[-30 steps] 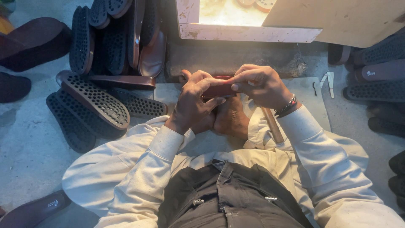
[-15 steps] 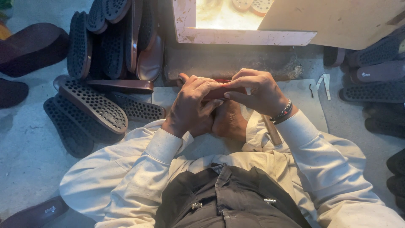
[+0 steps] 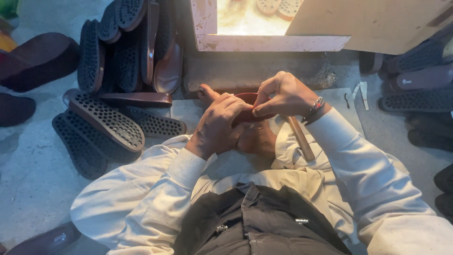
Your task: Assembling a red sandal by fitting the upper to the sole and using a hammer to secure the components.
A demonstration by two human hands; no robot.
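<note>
Person sits on the floor, both hands working one dark red-brown shoe sole held just above the lap, over a bare foot. Left hand wraps over the near side of the sole, fingers closed on it, thumb sticking out toward the far end. Right hand pinches the sole's far edge between thumb and fingertips, clamped tight; beaded bracelet on that wrist. A wooden tool handle lies across the right thigh, touched by neither hand.

Progress, judging from the layout: the piece in hand looks mid-work, edge being pressed or folded, not set down. Whether any glue or trim is on it cannot be told, most of it is hidden by the fingers. To the left a stack of black studded outsoles lies flat and more soles stand on edge, likely stock waiting or done, can't say which. More dark soles to the right. Ahead, a lit box opening with a pale frame holds a few tan soles.
</note>
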